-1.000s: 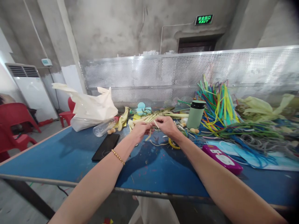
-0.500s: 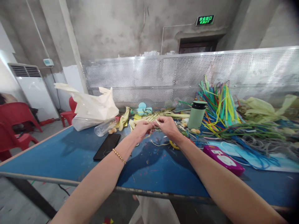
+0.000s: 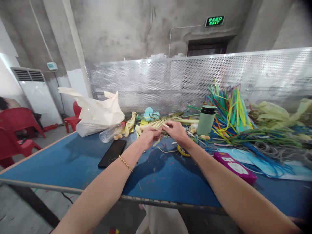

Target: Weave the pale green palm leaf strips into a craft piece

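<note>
Both hands meet above the middle of the blue table (image 3: pixel 60 162). My left hand (image 3: pixel 149 136), with a gold bracelet on its wrist, is closed in a pinch on a pale yellow leaf strip (image 3: pixel 158 140). My right hand (image 3: pixel 175 130) is closed too and pinches the same strip from the other side, fingertips almost touching the left hand's. Just behind the hands lies a bundle of similar pale strips (image 3: pixel 158 123).
A black phone (image 3: pixel 112 153) and a clear plastic bottle (image 3: pixel 110 132) lie left of the hands, a white bag (image 3: pixel 96 113) behind them. A green flask (image 3: pixel 206 120), coloured strips (image 3: pixel 229 110), a yellow tape roll (image 3: pixel 181 150) and a purple device (image 3: pixel 235 167) sit to the right. Red chairs (image 3: pixel 14 133) stand far left.
The hands have kept working the strip between their fingertips, shifting only slightly. The camera view has drifted a little.
</note>
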Motion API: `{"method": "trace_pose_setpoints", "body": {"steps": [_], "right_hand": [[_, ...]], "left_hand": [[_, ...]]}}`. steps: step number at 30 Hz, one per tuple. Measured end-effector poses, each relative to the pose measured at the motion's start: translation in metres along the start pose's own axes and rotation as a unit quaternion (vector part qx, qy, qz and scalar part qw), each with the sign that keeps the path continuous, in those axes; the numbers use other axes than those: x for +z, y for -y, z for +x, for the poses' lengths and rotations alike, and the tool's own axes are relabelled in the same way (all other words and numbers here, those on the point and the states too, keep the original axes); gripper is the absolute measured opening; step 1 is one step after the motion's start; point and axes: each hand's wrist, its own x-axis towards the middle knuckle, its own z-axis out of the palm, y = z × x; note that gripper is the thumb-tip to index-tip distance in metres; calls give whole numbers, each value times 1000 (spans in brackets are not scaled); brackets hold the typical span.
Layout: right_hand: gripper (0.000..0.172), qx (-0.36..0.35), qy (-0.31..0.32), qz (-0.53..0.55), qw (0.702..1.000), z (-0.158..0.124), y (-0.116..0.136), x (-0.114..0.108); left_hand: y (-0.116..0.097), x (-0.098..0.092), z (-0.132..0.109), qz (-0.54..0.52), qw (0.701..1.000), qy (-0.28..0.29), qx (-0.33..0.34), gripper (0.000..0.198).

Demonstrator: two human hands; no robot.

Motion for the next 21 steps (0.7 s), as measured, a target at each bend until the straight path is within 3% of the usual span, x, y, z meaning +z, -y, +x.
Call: {"method": "trace_pose_setpoints", "body": {"steps": [13,21], "right_hand": [[27,-22,-6,21,1000,0,-3,5],[27,-15,-20,-18,1000,-1,-7,7]], "left_hand": [[2,1,2,-32,999,-20,-8,15],[2,4,0,4,1000,5,0,19]]}}
